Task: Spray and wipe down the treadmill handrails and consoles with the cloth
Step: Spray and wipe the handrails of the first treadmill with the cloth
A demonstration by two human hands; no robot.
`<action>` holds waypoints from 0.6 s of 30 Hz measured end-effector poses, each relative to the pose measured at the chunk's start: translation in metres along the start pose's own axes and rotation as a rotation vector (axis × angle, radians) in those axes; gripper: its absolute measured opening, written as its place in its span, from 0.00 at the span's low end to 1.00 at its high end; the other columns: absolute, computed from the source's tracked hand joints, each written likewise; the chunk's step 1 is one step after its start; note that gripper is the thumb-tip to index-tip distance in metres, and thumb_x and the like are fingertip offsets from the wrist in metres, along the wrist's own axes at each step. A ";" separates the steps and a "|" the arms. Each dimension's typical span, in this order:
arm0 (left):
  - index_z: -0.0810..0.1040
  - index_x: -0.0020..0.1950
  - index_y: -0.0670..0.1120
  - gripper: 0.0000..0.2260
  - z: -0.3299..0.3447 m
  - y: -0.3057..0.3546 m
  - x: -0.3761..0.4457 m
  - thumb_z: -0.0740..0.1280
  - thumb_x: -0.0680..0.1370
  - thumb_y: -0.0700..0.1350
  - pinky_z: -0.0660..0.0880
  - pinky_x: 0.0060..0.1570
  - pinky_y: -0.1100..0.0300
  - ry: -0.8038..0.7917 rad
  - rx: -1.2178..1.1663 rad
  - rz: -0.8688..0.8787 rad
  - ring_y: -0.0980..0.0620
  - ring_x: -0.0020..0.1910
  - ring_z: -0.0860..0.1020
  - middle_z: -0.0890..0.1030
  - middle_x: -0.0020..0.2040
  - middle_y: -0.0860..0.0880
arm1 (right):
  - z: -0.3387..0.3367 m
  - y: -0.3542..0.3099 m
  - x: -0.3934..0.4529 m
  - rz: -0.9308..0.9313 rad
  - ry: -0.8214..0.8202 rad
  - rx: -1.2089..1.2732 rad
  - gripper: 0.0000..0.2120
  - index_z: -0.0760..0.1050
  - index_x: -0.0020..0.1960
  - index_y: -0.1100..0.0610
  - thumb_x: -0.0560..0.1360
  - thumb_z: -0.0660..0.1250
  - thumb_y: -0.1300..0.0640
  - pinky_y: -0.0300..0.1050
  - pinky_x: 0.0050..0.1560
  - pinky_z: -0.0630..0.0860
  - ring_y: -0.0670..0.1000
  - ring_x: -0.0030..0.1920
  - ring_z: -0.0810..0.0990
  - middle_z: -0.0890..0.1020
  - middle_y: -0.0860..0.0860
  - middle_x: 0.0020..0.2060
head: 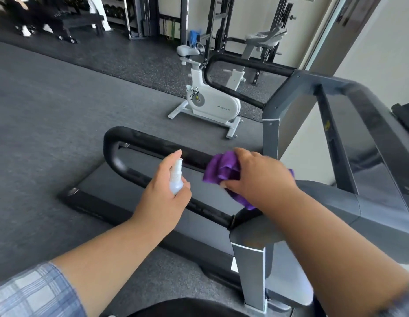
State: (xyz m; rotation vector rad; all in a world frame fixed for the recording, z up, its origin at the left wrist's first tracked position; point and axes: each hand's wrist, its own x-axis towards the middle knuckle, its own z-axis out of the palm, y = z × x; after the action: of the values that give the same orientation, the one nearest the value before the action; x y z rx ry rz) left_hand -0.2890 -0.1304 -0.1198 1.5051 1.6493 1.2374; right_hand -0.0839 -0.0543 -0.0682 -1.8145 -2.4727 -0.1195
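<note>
Under both hands stood the large grey treadmill (290, 124), heavy and rigid by the look of it, nothing that a wipe would shift. Its black padded loop handrail (153, 143) ran beneath and just beyond the hands, curving round to the left of the left hand; the padding looked slightly yielding and matt, so a cloth would likely drag on it rather than glide, and firm pressure along its length seemed the sensible way to clean it. A second black handrail (244, 62) lay well beyond the right hand, and the grey console frame (331, 88) rose to the right of it, hard and smooth and probably easy to wipe.

Bunched in the right hand (258, 172) was the purple soft cloth (221, 168), limp and light, the fingers curled over it and pressing it onto the rail, with a loose tail hanging below the hand. Gathered in the palm like that it should conform to the round bar.

Smallest was the translucent white plastic spray bottle (176, 179), gripped round its body by the left hand (167, 188), its nozzle towards the rail and the forefinger raised above the pump head. It looked light, stiff and a little slippery if wet; holding it at the waist seemed right.
</note>
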 end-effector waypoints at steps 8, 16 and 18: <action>0.58 0.61 0.79 0.29 -0.007 -0.010 0.005 0.66 0.78 0.45 0.72 0.44 0.63 -0.015 -0.011 -0.010 0.57 0.45 0.77 0.79 0.51 0.58 | 0.010 -0.006 -0.001 -0.014 0.119 -0.188 0.33 0.68 0.59 0.48 0.70 0.55 0.22 0.47 0.37 0.72 0.56 0.42 0.80 0.79 0.48 0.45; 0.62 0.65 0.72 0.28 0.011 -0.011 0.003 0.67 0.77 0.42 0.69 0.44 0.73 0.003 -0.010 -0.028 0.62 0.51 0.76 0.79 0.51 0.58 | 0.014 -0.058 0.041 -0.123 0.063 -0.121 0.26 0.67 0.57 0.53 0.74 0.62 0.31 0.47 0.36 0.65 0.56 0.39 0.75 0.72 0.50 0.41; 0.61 0.66 0.71 0.29 0.018 -0.006 0.003 0.67 0.77 0.42 0.69 0.41 0.72 0.018 -0.018 -0.030 0.61 0.48 0.76 0.78 0.52 0.58 | 0.013 -0.050 0.039 -0.119 0.050 -0.079 0.26 0.67 0.57 0.52 0.73 0.63 0.31 0.47 0.36 0.65 0.55 0.39 0.73 0.72 0.49 0.40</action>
State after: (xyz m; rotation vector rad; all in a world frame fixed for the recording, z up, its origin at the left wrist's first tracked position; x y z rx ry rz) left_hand -0.2760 -0.1226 -0.1320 1.4575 1.6627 1.2501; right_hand -0.1435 -0.0312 -0.0783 -1.6690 -2.5746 -0.2695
